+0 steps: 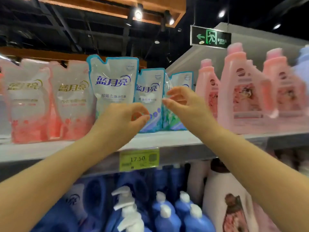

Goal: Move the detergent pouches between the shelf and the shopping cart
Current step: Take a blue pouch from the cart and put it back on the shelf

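Three blue-and-white detergent pouches stand on the upper shelf (167,139): a large front pouch (113,81), a middle pouch (150,91) and a right pouch (182,79). My left hand (123,121) hovers in front of the large pouch's lower part with fingers loosely curled, thumb near the index tip, nothing visibly held. My right hand (182,102) is raised in front of the right pouch, its loosely bent fingertips at the seam between the middle and right pouches. The pouches' bottoms are partly hidden by my hands. No shopping cart is in view.
Pink-and-white pouches (50,101) stand left of the blue ones, and pink bottles (242,91) to the right. A yellow price tag (138,159) hangs on the shelf edge. Blue pump bottles (167,211) fill the shelf below. A green exit sign (210,36) hangs overhead.
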A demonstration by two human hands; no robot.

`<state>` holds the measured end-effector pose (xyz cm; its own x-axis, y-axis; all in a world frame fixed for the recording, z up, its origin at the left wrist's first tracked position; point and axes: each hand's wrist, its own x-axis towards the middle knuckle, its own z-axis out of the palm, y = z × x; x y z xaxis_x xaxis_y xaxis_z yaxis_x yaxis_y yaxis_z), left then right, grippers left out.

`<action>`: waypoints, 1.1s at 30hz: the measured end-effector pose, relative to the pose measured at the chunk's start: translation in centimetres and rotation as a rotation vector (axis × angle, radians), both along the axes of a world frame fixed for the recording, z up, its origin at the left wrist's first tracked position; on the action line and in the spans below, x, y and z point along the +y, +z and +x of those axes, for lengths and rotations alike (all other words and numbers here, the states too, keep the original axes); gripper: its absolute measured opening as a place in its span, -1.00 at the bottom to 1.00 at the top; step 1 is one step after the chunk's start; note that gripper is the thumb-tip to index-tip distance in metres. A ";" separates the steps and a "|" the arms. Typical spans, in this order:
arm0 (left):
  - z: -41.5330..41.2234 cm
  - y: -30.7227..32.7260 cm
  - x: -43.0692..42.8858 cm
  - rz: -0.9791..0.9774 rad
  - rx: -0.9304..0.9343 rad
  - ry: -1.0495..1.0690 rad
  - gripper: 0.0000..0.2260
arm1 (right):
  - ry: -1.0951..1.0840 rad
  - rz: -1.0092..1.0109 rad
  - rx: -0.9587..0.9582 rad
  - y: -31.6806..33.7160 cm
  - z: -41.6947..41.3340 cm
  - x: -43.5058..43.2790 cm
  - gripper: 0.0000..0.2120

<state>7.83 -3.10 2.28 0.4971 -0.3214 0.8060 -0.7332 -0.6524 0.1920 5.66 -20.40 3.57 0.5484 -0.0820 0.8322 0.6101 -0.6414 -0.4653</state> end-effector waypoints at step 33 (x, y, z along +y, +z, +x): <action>-37.6 -27.4 -81.0 0.060 0.706 -1.316 -0.83 | -1.337 0.645 0.238 -31.4 -49.9 -63.0 -0.95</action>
<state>-29.80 -84.12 -25.08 0.1037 -0.8604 0.4989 -0.5572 0.3652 0.7457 -44.24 -83.39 -27.82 -0.1119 -0.9249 0.3634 -0.3720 -0.3001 -0.8784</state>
